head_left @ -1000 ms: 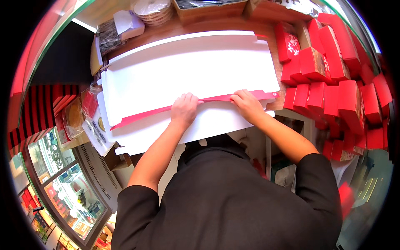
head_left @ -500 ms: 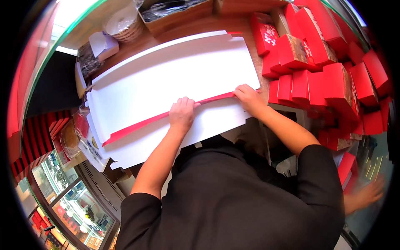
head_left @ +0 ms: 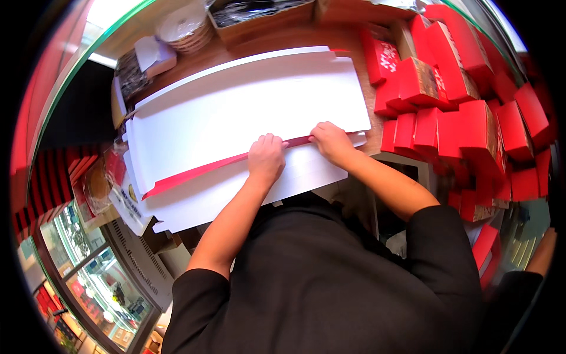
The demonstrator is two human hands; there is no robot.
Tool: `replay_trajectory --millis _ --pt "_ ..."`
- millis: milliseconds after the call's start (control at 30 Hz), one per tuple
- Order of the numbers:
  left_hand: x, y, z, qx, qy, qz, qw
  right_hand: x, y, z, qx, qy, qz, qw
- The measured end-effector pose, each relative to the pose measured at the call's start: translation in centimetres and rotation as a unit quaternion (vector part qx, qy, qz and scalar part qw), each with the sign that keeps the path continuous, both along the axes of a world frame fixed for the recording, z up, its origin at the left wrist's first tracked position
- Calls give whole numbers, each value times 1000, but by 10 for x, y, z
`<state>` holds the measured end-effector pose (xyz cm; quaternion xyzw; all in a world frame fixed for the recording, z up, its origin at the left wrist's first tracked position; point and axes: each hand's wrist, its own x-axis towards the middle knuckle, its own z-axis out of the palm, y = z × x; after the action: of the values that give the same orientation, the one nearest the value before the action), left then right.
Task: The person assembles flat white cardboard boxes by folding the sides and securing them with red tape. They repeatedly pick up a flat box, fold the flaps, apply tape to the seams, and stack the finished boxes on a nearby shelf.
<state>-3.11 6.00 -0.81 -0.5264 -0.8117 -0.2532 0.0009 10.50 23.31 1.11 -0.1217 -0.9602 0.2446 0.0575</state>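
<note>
A long flat cardboard box blank, white on its upper face, lies across the wooden table in front of me. Its near edge is bent up and shows a red strip. My left hand is closed over this edge near its middle, fingers curled on the far side. Just to the right, my right hand grips the same edge, thumb and fingers pinched on it. Beneath sticks out another white cardboard sheet, reaching past the table's near side.
Many red boxes are stacked along the right. At the back stand an open carton of dark wrapped items, wrapped round lids or bowls and a small white box. Another person's arm shows at the far right.
My right hand has slid left along the red edge, closer to my left hand. The view has shifted slightly. At the far right, the other person's hand has moved up and out toward the rim.
</note>
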Motion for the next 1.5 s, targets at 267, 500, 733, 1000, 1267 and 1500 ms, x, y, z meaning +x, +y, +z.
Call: replay_trajectory --millis 267,500,733,1000,1267,1500 --pt "-84 -142 7 -3 62 44 997 15 25 2 -3 24 4 1000" --pt "-89 -155 -1 40 77 100 991 -14 -46 3 87 6 17 996" --pt "-97 -166 3 38 44 76 995 -125 -172 -12 56 106 69 990" --pt "-141 -243 -5 21 64 106 992 -124 -190 -8 53 72 29 996" --pt "-150 -238 -5 -21 42 102 994 -132 -191 -3 8 27 10 1000" --pt "-157 -237 -5 -121 127 110 978 -141 -188 12 -1 -79 6 997"
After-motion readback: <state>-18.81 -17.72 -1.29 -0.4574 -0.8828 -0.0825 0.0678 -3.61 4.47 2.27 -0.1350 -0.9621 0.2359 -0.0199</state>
